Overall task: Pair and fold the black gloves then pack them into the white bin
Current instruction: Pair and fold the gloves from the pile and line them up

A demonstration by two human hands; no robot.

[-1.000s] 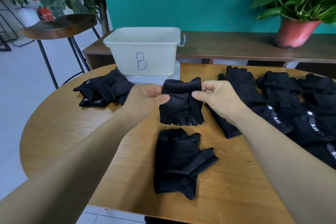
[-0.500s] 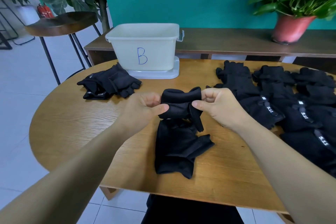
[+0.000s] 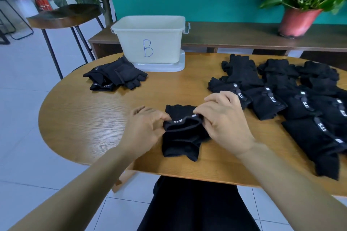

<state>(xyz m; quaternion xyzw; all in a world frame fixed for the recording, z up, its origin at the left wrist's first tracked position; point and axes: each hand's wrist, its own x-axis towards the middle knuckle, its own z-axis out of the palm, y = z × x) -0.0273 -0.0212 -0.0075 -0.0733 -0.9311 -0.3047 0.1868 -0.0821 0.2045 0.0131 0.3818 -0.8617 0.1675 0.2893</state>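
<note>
Two black fingerless gloves (image 3: pixel 182 137) lie stacked on the wooden table (image 3: pixel 84 118) right in front of me. My left hand (image 3: pixel 144 129) pinches the left end of the upper glove's cuff, and my right hand (image 3: pixel 223 120) pinches its right end. The cuff shows a small white label. The white bin (image 3: pixel 150 43), marked with a blue B, stands on its lid at the table's far edge. I cannot see into it.
A small heap of black gloves (image 3: pixel 114 77) lies left of the bin. Several more black gloves (image 3: pixel 293 99) cover the right side of the table. A stool (image 3: pixel 63 15) stands at the left and a potted plant (image 3: pixel 298 20) sits on a bench behind.
Both hands have lowered the glove they held in the air onto the glove lying on the table. The view has tilted further down.
</note>
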